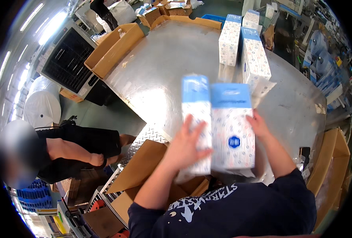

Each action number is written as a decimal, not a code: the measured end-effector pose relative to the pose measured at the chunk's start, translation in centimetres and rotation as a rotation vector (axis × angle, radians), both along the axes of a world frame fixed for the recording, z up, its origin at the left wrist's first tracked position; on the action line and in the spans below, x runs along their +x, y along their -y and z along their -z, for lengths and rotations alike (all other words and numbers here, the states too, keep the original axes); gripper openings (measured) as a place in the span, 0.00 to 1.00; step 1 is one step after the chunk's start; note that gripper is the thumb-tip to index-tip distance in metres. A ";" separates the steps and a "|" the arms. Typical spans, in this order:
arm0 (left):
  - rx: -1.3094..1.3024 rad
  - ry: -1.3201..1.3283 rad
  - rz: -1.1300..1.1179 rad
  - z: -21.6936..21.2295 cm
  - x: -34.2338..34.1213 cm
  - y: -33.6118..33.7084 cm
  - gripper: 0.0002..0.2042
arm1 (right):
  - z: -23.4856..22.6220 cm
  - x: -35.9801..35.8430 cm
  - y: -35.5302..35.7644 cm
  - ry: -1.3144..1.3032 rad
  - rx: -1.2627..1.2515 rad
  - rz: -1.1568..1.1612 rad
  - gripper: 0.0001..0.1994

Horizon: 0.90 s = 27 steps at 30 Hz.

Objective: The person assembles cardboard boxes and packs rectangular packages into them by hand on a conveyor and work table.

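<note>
Two film-wrapped white packs with blue tops and a small print stand side by side in front of me, slightly blurred. My left hand (187, 143) lies across the narrow pack (196, 111), fingers spread and pressed to it. On the other side, my right hand (259, 125) grips the right edge of the wide pack (232, 123), which has a dark blue emblem. Between my hands the packs are pressed close together. Loose film shows at their lower ends. Whether they touch the metal table (168, 51) I cannot tell.
Farther back on the table stand more patterned packs (255, 59). A long cardboard tray (114, 51) lines the left edge. Below my left arm is an opened carton (144, 162) by a roller conveyor; another carton (328, 170) stands at right. A person (73, 150) is at the left.
</note>
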State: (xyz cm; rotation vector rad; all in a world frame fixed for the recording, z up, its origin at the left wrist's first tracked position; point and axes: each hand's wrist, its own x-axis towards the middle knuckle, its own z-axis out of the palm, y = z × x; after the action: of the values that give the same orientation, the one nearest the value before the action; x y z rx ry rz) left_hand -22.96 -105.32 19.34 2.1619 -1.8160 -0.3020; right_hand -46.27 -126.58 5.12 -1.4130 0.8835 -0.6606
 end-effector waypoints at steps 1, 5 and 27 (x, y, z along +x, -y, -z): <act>-0.023 0.003 0.033 -0.4 -1.4 -1.1 0.38 | -2.3 0.6 -1.4 0.237 0.313 -0.091 0.24; 0.022 -0.295 -0.196 -0.3 1.1 -4.2 0.37 | -12.0 1.2 -0.5 0.078 -0.629 -0.728 0.31; -0.193 -1.486 -0.286 5.7 -5.4 -2.9 0.46 | -11.4 -6.9 -11.9 -0.639 -0.716 -0.467 0.30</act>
State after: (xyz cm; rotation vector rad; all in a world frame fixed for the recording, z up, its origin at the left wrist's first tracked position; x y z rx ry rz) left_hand -28.32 -102.42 13.60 1.2499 -0.6168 -1.1708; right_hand -53.17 -114.69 16.56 -2.4638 0.7698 -0.1416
